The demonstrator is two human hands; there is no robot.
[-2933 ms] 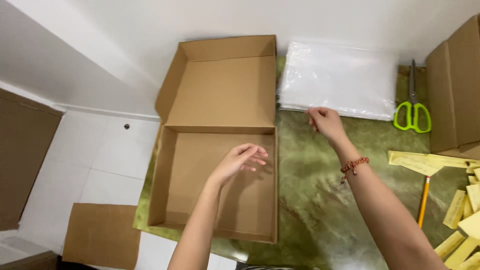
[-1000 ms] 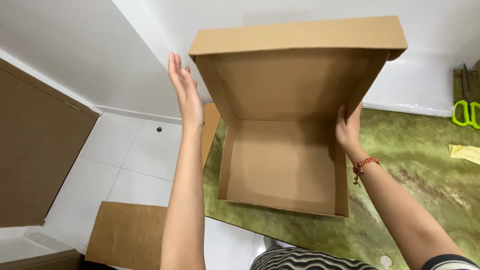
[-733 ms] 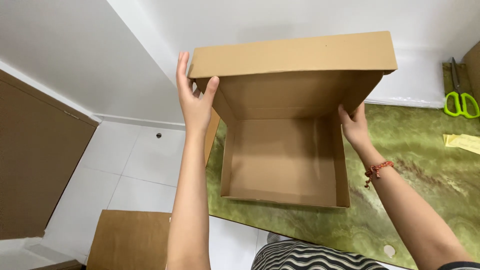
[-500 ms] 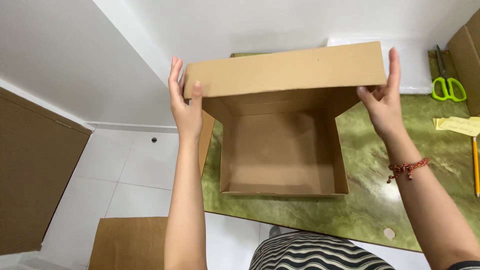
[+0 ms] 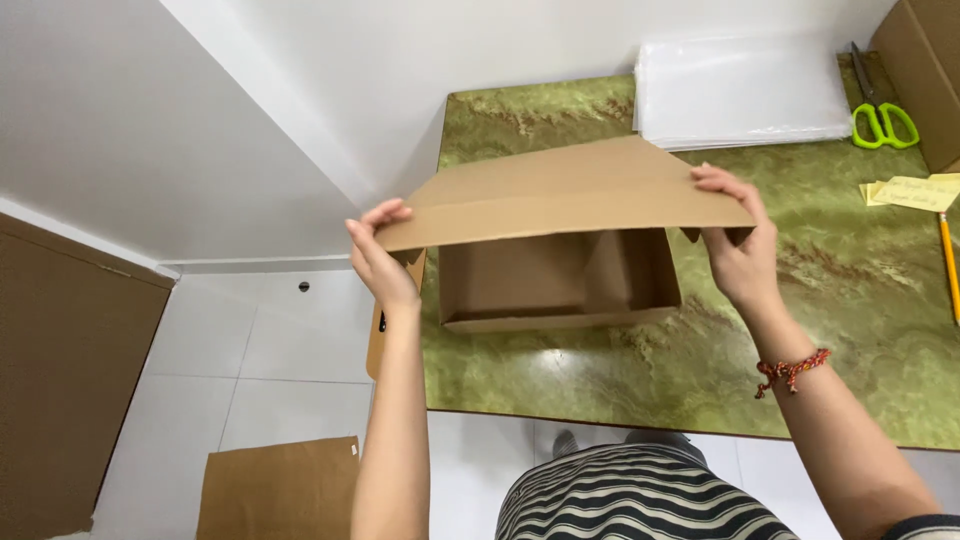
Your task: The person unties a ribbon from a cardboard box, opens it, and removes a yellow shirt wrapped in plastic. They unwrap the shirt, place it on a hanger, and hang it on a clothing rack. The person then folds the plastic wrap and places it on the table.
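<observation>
The cardboard box (image 5: 560,280) sits on the green marbled table (image 5: 700,350), near its left edge and closer to the front edge than to the back; its long axis runs left to right, parallel to the front edge, and its open side faces up and toward the person; the hinged lid (image 5: 560,195) is tilted down over the opening, its free front edge raised and pointing toward the person, so the inner walls show beneath it.

The left hand (image 5: 382,255) grips the lid's left front corner, fingers curled over the top and thumb below, closed on the cardboard; its forearm rises straight up from the bottom of the view, just off the table's left edge. The right hand (image 5: 738,245) holds the lid's right front corner, fingers bent over the top edge, closed on it likewise; its forearm comes in diagonally from the lower right, with a red beaded bracelet (image 5: 792,370) at the wrist.

At the back edge of the table lies a stack of clear plastic sheets (image 5: 745,90); just right of it, green-handled scissors (image 5: 880,115), blades pointing to the back; a second cardboard box (image 5: 925,60) fills the back right corner; near the right edge lie yellow paper slips (image 5: 910,192) and a pencil (image 5: 948,265).

On the white tiled floor (image 5: 270,350) left of the table lies a flat cardboard sheet (image 5: 280,488).
</observation>
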